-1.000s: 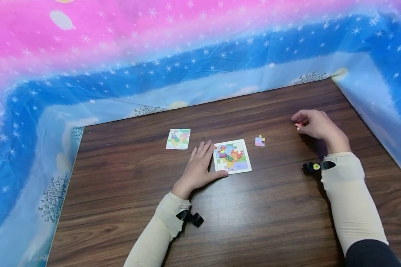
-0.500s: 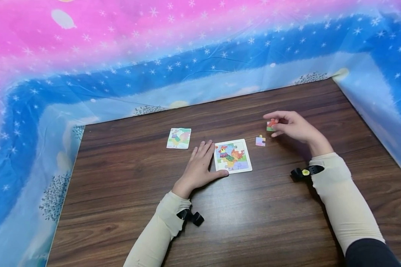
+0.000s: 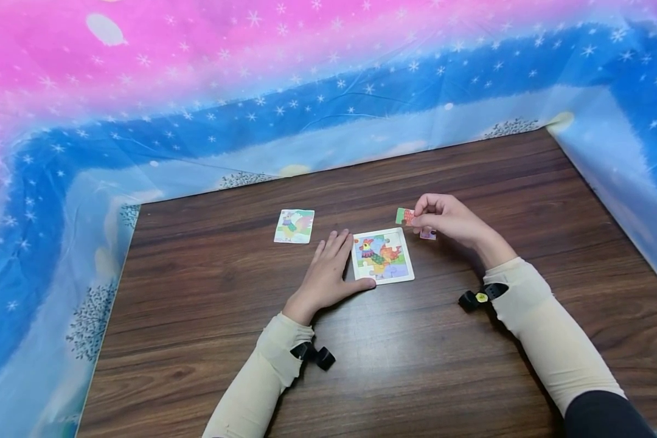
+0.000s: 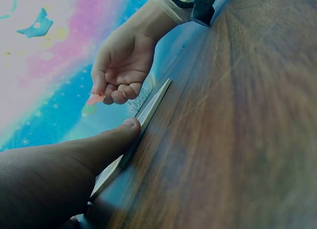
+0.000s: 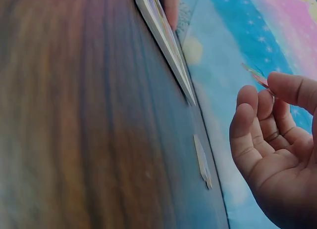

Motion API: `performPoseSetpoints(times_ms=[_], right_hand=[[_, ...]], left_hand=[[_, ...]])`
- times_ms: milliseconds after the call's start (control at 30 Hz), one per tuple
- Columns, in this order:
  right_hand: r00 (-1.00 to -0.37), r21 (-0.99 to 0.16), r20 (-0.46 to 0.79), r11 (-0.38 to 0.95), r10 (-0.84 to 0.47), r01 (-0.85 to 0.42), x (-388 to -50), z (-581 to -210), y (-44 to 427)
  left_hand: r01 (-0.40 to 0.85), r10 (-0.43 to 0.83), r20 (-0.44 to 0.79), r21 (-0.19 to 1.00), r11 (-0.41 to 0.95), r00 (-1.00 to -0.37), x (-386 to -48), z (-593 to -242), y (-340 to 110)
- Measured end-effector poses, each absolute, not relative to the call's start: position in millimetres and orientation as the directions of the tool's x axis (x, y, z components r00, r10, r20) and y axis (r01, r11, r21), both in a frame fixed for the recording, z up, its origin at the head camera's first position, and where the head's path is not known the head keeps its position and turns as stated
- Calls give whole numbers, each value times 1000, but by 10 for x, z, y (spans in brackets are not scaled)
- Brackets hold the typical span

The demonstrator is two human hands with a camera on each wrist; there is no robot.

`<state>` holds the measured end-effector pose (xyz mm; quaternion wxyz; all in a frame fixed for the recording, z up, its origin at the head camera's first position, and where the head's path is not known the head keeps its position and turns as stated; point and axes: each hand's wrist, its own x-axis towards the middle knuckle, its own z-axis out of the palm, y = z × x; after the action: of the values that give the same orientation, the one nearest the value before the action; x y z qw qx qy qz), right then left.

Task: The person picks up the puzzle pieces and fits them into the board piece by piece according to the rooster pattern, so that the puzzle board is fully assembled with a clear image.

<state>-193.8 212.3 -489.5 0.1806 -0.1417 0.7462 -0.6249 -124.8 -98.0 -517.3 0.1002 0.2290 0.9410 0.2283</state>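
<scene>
My left hand lies with fingers spread along the left side of a white-framed jigsaw puzzle. Its thumb touches the frame's near edge, also seen in the left wrist view on the thumb. The puzzle shows a colourful rooster, with several pieces fitted. Between thumb and finger, my right hand pinches a red and green puzzle piece. In the right wrist view that piece is held up off the table. A purple puzzle piece lies on the table below the right hand, partly hidden by it.
A small rooster picture card lies left of the puzzle, beyond the left hand. Everything rests on a dark wood-grain table. A pink and blue snowflake cloth hangs around its back and sides.
My right hand has carried the red and green puzzle piece leftward from the table's right side to near the puzzle's upper right corner. The left hand has stayed put.
</scene>
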Motion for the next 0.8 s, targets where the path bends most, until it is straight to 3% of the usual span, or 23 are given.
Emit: performPoseSetpoints(times_ms=[300, 633, 800], right_hand=[[-852, -986, -94, 166, -514, 9, -1936, -4967, 2042], [-875, -988, -76, 154, -478, 1, -1886, -4995, 1934], [-851, -990, -73, 142, -520, -2, -1874, -5017, 1907]], left_hand=[[380, 471, -88, 469, 797, -878, -1246, -5176, -974], [376, 470, -96, 472, 797, -877, -1240, -5154, -971], [375, 471, -94, 478, 794, -877, -1245, -5159, -971]])
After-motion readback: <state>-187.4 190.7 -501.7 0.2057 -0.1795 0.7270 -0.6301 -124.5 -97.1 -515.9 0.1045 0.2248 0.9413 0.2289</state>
